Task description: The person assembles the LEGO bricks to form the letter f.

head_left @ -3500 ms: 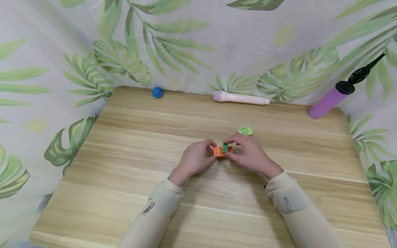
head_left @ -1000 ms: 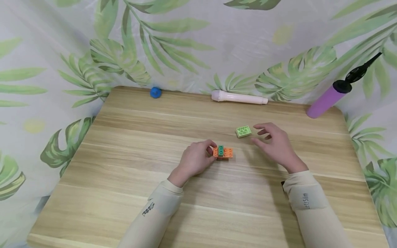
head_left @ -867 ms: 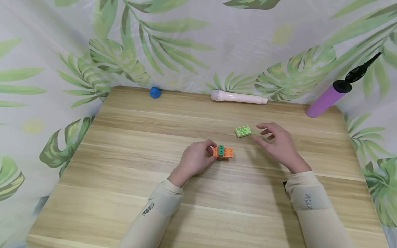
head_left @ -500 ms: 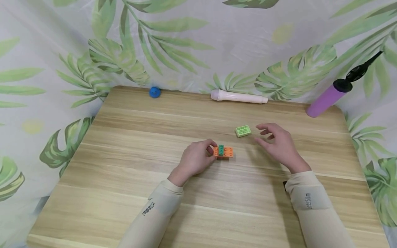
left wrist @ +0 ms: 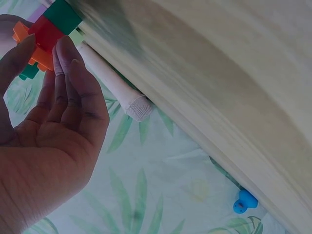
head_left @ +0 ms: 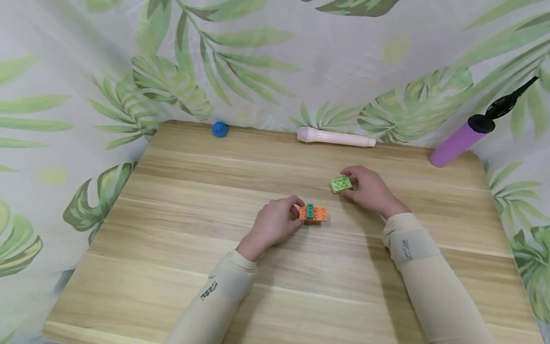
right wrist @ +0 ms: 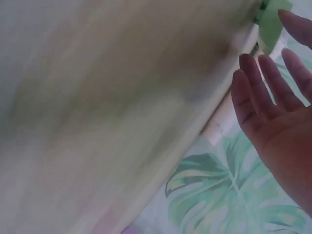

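Observation:
My left hand (head_left: 278,220) pinches a stack of toy building bricks (head_left: 319,213) between thumb and fingers. In the head view an orange studded brick shows, crossed by a narrow green brick (head_left: 310,210). The left wrist view adds a red brick (left wrist: 47,34) and a dark green brick (left wrist: 63,16) beneath the orange one. A light green brick (head_left: 341,184) lies on the table with its hollow underside up. My right hand (head_left: 369,190) has thumb and index finger around its right end. In the right wrist view those fingers stand apart, near the brick (right wrist: 271,24).
On the wooden table (head_left: 172,267), a pink toy microphone (head_left: 337,137) lies along the back edge. A small blue toy (head_left: 219,129) sits at back left. A purple hand pump (head_left: 457,143) with a black handle stands at back right. Leaf-patterned cloth (head_left: 258,57) hangs behind.
The right hand left the stack, with the narrow green brick now seated on the orange, moved right, paused, then came left to the light green brick. The left hand keeps its hold.

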Demonstrator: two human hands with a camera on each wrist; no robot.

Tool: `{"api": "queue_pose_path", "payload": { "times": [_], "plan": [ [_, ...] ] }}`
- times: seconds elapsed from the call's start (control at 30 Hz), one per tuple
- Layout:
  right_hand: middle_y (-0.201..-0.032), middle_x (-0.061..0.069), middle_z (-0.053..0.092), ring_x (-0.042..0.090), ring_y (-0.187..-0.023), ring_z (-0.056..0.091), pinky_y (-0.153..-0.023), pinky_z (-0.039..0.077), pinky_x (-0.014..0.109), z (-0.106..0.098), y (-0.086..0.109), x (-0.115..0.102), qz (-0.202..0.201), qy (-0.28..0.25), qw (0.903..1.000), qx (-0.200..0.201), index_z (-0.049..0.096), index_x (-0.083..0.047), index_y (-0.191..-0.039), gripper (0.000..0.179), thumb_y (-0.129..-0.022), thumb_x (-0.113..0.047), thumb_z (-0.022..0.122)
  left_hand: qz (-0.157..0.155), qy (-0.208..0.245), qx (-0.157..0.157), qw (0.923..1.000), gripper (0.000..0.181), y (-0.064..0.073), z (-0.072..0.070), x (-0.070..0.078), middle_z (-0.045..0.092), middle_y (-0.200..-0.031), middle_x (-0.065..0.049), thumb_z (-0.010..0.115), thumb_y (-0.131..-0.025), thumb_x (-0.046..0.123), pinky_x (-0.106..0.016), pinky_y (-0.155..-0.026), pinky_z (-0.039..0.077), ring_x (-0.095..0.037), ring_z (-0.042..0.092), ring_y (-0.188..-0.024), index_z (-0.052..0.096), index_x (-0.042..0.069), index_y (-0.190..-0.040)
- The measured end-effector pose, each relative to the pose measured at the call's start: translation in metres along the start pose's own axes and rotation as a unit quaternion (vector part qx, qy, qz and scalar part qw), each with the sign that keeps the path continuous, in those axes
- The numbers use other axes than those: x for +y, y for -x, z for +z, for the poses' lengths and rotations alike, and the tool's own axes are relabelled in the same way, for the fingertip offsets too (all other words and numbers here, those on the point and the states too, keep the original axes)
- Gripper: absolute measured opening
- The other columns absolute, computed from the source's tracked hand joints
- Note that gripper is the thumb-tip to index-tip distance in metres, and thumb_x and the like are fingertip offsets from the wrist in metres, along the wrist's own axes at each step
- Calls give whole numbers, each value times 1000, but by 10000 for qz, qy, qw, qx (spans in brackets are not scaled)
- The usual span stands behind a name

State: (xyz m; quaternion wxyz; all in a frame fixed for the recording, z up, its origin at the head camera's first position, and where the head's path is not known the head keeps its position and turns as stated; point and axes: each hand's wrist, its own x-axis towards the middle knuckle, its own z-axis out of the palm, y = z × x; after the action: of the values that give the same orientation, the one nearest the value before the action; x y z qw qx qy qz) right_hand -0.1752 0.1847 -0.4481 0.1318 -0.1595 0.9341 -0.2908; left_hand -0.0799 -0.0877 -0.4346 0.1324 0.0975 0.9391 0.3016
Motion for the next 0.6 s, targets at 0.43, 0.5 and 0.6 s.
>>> {"api": "queue_pose_path", "payload": {
  "times": [0.43, 0.5, 0.6],
  "plan": [
    [-124, 20, 66, 35, -111, 65, -100, 53, 54, 1, 23, 6, 20, -245, 9988, 419, 65, 2, -137, 44, -98, -17, 73, 17, 4, 2, 10000, 33, 0, 0, 2, 76, -100, 1, 80, -95, 19, -35, -74, 53, -15, 67, -82, 71, 15, -127],
    [-122, 20, 64, 35, -109, 66, -97, 56, 52, 0, 29, 5, 22, -408, 9980, 472, 65, 3, -138, 45, -97, -15, 73, 1, 11, -1, 10000, 33, 0, 0, 3, 76, -100, 0, 79, -95, 19, -35, -74, 53, -15, 67, -83, 70, 15, -127],
    [-123, 19, 61, 36, -107, 68, -95, 57, 51, -1, 39, 1, 45, -643, 9967, 499, 65, 2, -137, 44, -95, -8, 73, -15, 4, 7, 10000, 33, 0, 1, 2, 76, -101, 0, 80, -95, 19, -35, -74, 53, -16, 67, -83, 71, 15, -126]
  ]
}}
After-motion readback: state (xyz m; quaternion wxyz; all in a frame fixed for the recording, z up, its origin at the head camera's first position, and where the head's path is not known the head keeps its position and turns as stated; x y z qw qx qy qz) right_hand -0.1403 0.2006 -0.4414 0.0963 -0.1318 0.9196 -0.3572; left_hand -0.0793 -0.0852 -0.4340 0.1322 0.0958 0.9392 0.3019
